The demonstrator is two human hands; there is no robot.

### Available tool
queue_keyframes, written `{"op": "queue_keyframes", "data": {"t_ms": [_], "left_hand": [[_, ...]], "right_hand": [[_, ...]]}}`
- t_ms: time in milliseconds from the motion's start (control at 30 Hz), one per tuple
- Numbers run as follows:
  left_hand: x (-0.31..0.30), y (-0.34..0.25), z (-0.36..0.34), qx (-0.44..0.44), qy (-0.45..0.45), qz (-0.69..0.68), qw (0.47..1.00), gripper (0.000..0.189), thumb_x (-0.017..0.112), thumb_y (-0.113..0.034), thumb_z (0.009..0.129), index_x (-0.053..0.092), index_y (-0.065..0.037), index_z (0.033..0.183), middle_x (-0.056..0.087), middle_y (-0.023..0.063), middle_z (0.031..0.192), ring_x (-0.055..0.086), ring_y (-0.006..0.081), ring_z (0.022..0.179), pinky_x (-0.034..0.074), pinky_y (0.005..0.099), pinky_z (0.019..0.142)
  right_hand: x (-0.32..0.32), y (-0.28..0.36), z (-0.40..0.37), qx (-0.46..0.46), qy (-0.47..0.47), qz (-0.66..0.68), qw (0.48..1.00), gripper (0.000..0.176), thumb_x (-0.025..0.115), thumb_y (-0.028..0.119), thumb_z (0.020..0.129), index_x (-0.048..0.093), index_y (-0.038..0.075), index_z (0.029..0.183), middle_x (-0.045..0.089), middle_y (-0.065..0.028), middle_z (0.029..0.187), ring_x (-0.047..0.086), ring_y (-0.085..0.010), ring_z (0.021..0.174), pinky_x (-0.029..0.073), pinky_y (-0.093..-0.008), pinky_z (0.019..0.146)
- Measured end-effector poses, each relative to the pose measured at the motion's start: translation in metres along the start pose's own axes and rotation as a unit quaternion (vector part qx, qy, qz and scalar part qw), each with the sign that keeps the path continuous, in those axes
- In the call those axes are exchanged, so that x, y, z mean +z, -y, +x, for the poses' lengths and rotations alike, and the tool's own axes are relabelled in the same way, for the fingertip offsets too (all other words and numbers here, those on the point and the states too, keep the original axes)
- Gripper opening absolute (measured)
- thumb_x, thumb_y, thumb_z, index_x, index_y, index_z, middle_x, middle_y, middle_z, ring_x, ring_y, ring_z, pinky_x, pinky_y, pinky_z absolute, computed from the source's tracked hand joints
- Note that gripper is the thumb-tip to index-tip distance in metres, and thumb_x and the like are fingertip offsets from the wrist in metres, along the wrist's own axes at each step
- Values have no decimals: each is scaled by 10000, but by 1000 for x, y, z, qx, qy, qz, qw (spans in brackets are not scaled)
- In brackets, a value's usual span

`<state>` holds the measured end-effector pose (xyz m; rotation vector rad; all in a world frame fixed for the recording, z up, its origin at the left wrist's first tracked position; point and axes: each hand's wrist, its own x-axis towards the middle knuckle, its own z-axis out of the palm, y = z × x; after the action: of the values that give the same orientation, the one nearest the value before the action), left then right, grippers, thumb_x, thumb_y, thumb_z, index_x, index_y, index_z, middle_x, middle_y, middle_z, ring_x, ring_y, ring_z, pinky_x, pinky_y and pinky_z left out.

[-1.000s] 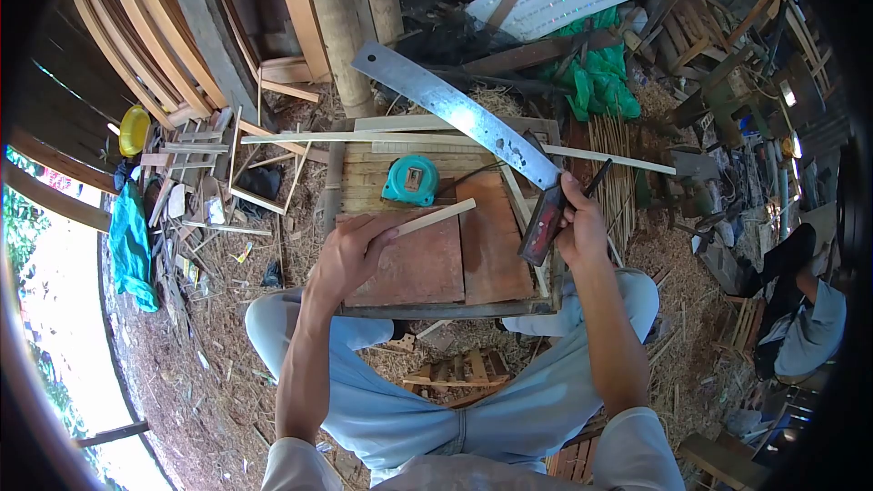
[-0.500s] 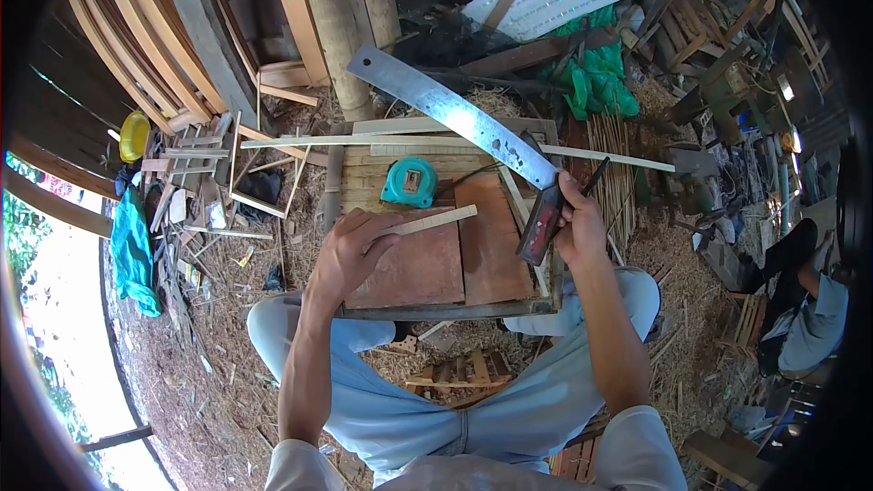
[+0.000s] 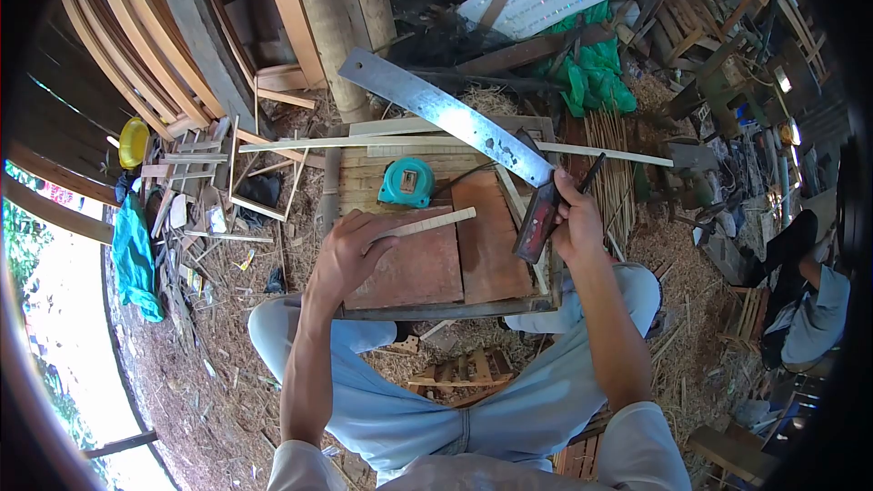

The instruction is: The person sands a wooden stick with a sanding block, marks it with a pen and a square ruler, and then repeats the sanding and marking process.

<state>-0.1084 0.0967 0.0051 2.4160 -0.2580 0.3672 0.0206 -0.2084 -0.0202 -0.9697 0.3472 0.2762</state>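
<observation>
My right hand [image 3: 578, 223] is closed around a try square with a long, shiny metal blade [image 3: 446, 118] and a dark handle [image 3: 538, 218]. The blade slants up and left above the work table. A slim black pointed thing [image 3: 596, 166], perhaps a pencil, sticks out of the same hand. In my left hand [image 3: 350, 250] is a short, pale wood strip [image 3: 436, 221], gripped at its left end over a reddish-brown board [image 3: 409, 268]. Behind it a teal tape measure [image 3: 406, 182] lies on the table.
Long thin wood strips [image 3: 364, 142] cross the low table's far side. A second brown board [image 3: 496, 245] lies beside the first. Bamboo posts [image 3: 327, 36] stand behind. Shavings cover the floor [image 3: 218, 382]. Another person [image 3: 818, 309] sits at the far right.
Both hands keep their holds and have barely moved. The left hand's wood strip has turned slightly, showing marks along its face. The whole view has shifted a little.
</observation>
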Motion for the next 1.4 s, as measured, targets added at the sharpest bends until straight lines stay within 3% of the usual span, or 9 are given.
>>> {"op": "queue_keyframes", "data": {"t_ms": [367,1400], "left_hand": [[0,-4,0,-17,3,-6,1000,289,788,-68,768,722,-36,1048,710,109,976,653,311,890,534,410,791],[0,-4,0,-27,-6,-8,1000,286,797,-50,752,730,-53,1030,697,93,944,645,305,876,531,409,780]], "right_hand": [[5,4,-7,9,16,0,1000,200,763,260,912,637,104,911,579,63,724,394,-7,507,313,-175,469],[1,3,-4,-1,-2,-8,1000,212,779,261,899,632,109,910,576,76,712,389,-4,503,304,-178,469]]}}
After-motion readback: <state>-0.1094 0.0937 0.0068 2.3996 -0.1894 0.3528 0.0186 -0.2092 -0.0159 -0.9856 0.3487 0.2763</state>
